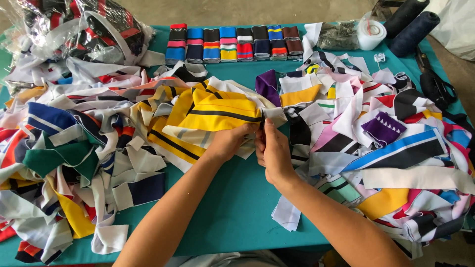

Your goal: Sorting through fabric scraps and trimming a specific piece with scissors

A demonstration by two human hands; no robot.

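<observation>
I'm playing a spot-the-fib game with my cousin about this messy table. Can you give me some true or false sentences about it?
1. Both hands, the left hand and the right hand, pinch the yellow cloth with black stripes. True.
2. The table is covered in red. False: its cover is teal green.
3. A row of folded striped bands lies along the far edge. True.
4. The purple scrap with white triangles lies in the left pile. False: it lies in the right pile.
5. Two dark thread cones lie at the far right corner. True.
</observation>
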